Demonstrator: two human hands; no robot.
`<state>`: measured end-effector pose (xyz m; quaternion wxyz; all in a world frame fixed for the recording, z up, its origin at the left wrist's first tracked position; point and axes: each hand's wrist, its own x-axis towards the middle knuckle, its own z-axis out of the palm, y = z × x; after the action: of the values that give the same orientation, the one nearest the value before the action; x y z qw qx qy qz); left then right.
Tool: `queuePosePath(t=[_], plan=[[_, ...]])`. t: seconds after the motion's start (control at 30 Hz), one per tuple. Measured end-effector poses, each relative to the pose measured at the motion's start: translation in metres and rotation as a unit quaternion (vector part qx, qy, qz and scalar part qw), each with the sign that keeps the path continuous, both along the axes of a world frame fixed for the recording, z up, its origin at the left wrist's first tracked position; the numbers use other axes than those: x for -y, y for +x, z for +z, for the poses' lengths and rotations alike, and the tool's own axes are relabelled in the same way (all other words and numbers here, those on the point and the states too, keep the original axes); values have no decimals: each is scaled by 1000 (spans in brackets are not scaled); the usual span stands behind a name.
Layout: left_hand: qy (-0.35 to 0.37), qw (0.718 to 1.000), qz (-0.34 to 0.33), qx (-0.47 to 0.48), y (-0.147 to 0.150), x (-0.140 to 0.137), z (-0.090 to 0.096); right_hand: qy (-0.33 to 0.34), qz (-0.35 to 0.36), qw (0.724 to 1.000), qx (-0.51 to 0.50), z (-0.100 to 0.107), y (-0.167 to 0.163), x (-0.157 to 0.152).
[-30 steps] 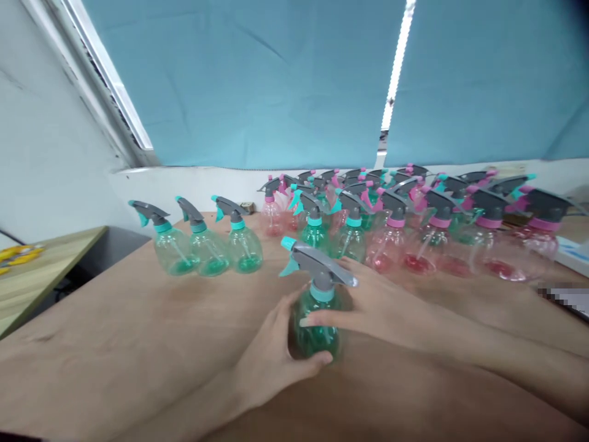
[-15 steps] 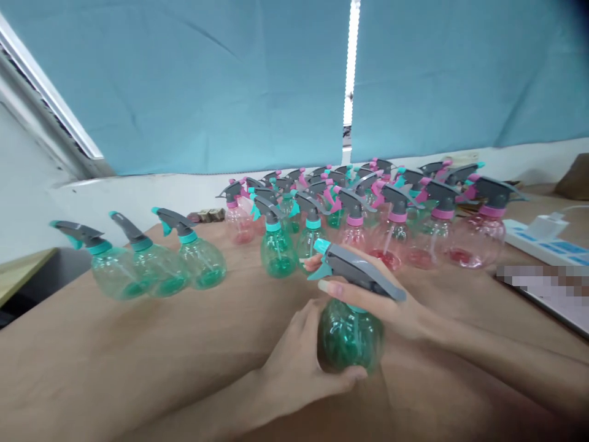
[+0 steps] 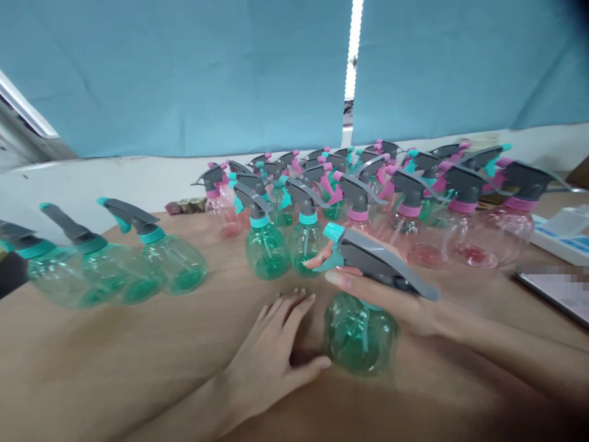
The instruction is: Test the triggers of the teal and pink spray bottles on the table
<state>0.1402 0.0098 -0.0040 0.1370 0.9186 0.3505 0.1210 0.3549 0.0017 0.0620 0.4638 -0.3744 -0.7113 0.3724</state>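
Note:
A round green spray bottle (image 3: 361, 337) with a grey trigger head and turquoise nozzle stands upright at the near middle of the table. My right hand (image 3: 391, 301) grips it at the neck, just under the trigger head, with fingers on both sides. To its left my left hand (image 3: 271, 344) lies low over the tabletop, fingers spread and holding nothing; a small gap parts its thumb from the bottle. Just beyond the hands stand two more green spray bottles, one to the left (image 3: 267, 248) and one partly behind my right fingertips (image 3: 306, 242).
Several pink spray bottles (image 3: 427, 245) crowd the back right. At the left, several green spray bottles (image 3: 173, 264) form a row. A phone (image 3: 552, 294) and a white power strip (image 3: 561, 236) lie at the right. Behind the table (image 3: 221, 331) hangs a blue curtain (image 3: 207, 80).
My left hand has let go of the green bottle's body and moved left, its fingers spreading. My right hand still holds the neck. The view has come closer.

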Motion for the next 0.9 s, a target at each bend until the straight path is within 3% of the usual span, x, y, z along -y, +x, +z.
queuePosePath(t=[0.27,0.47,0.63,0.9], plan=[[31,998,0,-55,-1,-2,-4,-14,5,1000,5,1,0,3],[47,997,4,-68,-1,-2,-5,56,-7,997,43,1,4,3],[63,995,0,-77,0,-2,-4,75,-18,996,48,-3,7,3],[73,994,-3,-78,0,-3,-4,-9,-38,999,28,-3,4,9]])
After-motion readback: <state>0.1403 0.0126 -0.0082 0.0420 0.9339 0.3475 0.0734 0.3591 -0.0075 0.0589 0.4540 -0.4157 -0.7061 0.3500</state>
